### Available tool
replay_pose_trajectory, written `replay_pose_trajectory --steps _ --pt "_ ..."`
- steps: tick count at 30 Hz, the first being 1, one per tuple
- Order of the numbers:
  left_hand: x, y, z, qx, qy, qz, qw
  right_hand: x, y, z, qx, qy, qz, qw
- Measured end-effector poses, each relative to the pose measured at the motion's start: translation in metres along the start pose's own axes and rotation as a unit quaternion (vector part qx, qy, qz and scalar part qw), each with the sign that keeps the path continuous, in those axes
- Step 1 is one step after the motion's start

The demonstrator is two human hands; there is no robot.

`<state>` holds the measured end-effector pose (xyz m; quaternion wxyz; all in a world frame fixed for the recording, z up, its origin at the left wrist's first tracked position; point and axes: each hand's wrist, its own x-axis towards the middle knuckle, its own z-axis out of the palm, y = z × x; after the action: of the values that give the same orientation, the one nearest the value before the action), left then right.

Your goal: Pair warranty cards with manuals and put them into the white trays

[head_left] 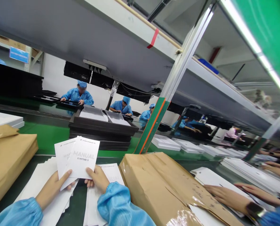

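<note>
Two white printed manuals overlap in front of me, held up above the bench. My left hand (57,185) pinches the rear manual (61,155) by its lower edge, thumb in front. The front manual (83,163), marked "MANUAL" and "HYTAB", is gripped at its lower right corner by my right hand (98,178). Beneath my left hand lies a fanned pile of white sheets (39,182). A stack of manuals (112,172) lies under and beside my right hand.
A brown paper package (154,185) stands right of my hands, another brown package (10,157) at the left. Black trays (99,138) are stacked ahead. A metal post (163,97) rises under the overhead shelf (130,34). At the right, a co-worker's hands (227,196) touch white sheets.
</note>
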<state>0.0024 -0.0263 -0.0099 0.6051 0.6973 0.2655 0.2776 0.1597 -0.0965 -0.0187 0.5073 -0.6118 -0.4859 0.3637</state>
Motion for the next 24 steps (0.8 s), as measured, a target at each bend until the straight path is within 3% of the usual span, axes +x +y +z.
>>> replay_pose_trajectory --steps 5,11,18,24 --pt "-0.004 0.006 -0.001 -0.037 0.023 -0.032 0.999 -0.003 -0.017 -0.015 -0.077 0.054 -0.043 0.995" --pt "-0.003 0.004 -0.006 -0.012 0.048 -0.049 0.998 -0.004 -0.020 -0.053 -0.200 0.100 -0.091 0.970" --pt "0.003 -0.007 -0.006 -0.017 0.042 -0.043 0.998 -0.001 0.010 -0.070 -0.389 0.113 -0.003 0.914" --pt "0.005 -0.016 -0.008 -0.049 0.016 -0.061 0.997 -0.003 -0.001 -0.067 -0.454 0.100 0.024 0.885"
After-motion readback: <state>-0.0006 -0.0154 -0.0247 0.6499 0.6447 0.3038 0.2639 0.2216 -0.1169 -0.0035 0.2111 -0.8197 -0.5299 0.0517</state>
